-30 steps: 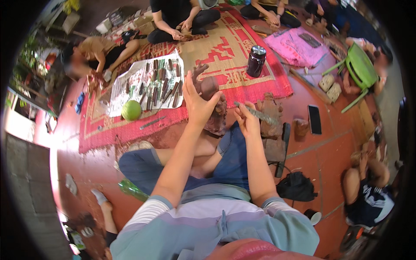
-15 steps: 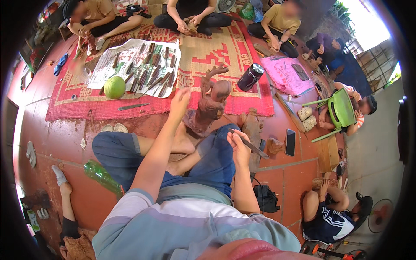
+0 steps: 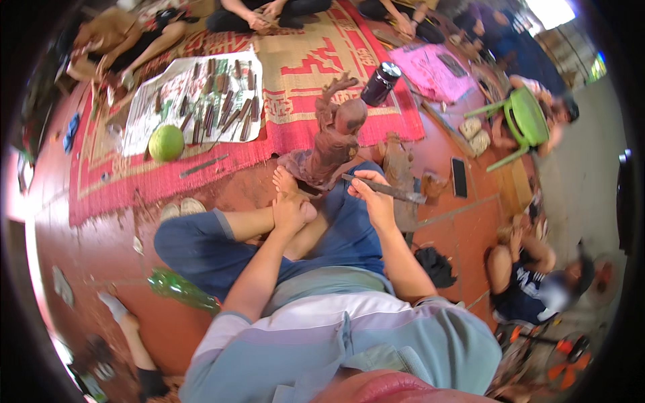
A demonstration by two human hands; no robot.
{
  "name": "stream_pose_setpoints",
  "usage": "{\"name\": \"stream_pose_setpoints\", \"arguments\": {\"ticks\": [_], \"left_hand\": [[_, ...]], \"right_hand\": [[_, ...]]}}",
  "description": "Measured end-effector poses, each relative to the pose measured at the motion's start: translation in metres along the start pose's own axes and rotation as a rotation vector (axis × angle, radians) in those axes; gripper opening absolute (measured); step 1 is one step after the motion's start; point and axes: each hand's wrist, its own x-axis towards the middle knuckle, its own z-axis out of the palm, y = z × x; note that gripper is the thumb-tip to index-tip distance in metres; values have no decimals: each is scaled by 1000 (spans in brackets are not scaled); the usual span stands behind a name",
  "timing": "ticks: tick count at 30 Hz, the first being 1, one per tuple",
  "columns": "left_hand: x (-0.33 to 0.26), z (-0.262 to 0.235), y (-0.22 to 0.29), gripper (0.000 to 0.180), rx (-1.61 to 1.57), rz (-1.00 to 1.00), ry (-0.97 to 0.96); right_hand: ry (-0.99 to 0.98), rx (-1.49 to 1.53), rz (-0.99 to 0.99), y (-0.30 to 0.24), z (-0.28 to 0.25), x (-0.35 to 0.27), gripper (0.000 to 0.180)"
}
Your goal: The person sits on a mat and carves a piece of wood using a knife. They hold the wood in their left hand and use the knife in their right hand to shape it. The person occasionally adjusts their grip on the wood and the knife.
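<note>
A carved reddish-brown wooden figure [image 3: 328, 158] with a round head and a raised branching part stands upright in front of my crossed legs. My left hand [image 3: 290, 211] is down at my bare foot [image 3: 285, 180], fingers curled over it, just left of the carving's base. In my right hand [image 3: 373, 193] is a flat dark file [image 3: 401, 195], held between thumb and fingers over my right knee. Its narrow end points toward the carving without touching it; the broad end sticks out to the right. Beside that knee, a second carved wooden piece [image 3: 398, 168] is partly hidden.
Beyond the carving, a red straw mat [image 3: 302, 107] bears a paper sheet with several carving tools [image 3: 225, 101], a green round fruit [image 3: 166, 143] and a dark flask [image 3: 381, 84]. A phone [image 3: 459, 177] and a green bottle [image 3: 181, 289] lie on the tiles. Several people sit around.
My left hand has come down from beside the carving to my foot. The right hand still holds the file. The whole view has shifted and tilted.
</note>
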Motion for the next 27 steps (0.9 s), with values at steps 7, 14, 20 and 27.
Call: {"name": "stream_pose_setpoints", "arguments": {"ticks": [7,14,20,27], "left_hand": [[7,-3,-12,23,-238,-145,-95],[97,-60,20,30,-866,-201,223],[186,-138,105,37,-879,56,318],[218,-110,112,35,-828,17,130]], "right_hand": [[47,-10,-229,-26,15,7,12],[37,-419,-310,-62,38,39,10],[33,-203,-207,-53,14,75,10],[-8,-296,-292,-61,25,61,10]]}}
